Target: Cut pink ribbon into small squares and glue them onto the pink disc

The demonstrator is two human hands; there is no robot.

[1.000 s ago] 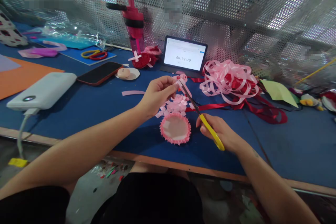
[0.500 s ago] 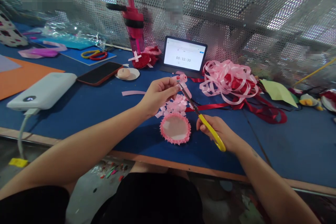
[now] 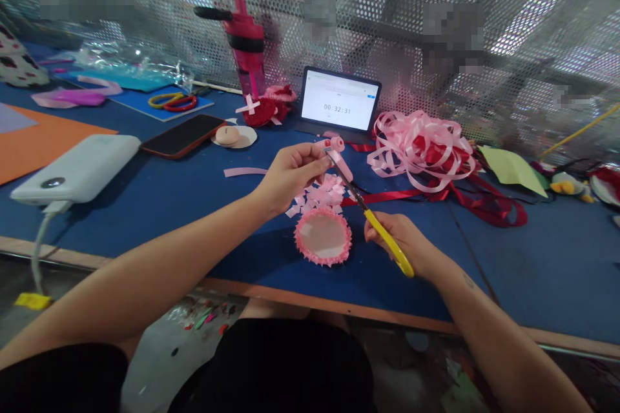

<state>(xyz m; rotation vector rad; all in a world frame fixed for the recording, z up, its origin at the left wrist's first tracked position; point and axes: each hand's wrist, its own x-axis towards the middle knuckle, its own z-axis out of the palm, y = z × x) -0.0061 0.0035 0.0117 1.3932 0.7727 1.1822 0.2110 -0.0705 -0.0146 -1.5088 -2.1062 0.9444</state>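
Note:
Pinched between the fingertips of my left hand (image 3: 299,171) is pink ribbon, mostly hidden by the fingers. My right hand (image 3: 404,239) grips scissors (image 3: 387,242) by their yellow handles, and their blade tips reach the ribbon at my left fingertips. Just behind the tips is a pink object (image 3: 343,166) with a rounded end; I cannot make out its kind. Below my left hand lies a pile of small cut pink ribbon pieces (image 3: 322,193). In front of that pile sits a round disc (image 3: 323,235) edged with folded pink ribbon. A pink ribbon strip (image 3: 245,171) lies left of my hand.
A tangle of pink ribbon (image 3: 421,148) and red ribbon (image 3: 504,213) lies right. Behind stand a tablet (image 3: 339,100) showing a timer and a pink bottle (image 3: 246,45). Leftward are a phone (image 3: 184,135), a power bank (image 3: 77,168) and red-yellow scissors (image 3: 172,101).
The scissor blades look slightly closer together at my left fingertips. Both hands keep nearly the same place, and the tablet timer has moved from 00:32:30 to 00:32:31.

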